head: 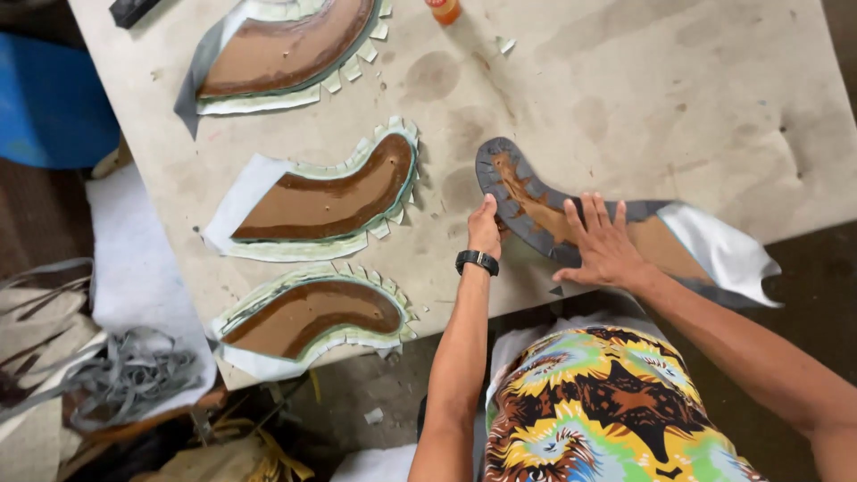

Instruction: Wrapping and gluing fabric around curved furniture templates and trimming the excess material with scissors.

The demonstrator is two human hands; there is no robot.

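A curved grey piece (527, 192) with a brown board inside and notched folded edges lies near the table's front edge, its white lining (728, 250) hanging past the edge. My right hand (603, 241) lies flat on it with fingers spread. My left hand (485, 228), with a black watch on its wrist, presses the piece's folded lower edge with fingertips bent.
Three similar curved pieces, pale green with brown boards, lie to the left: top (286, 49), middle (326, 196), bottom (308, 317). An orange bottle (444, 9) stands at the stained table's (643, 98) far edge. Grey strips (125, 375) and a blue object (49, 98) sit left.
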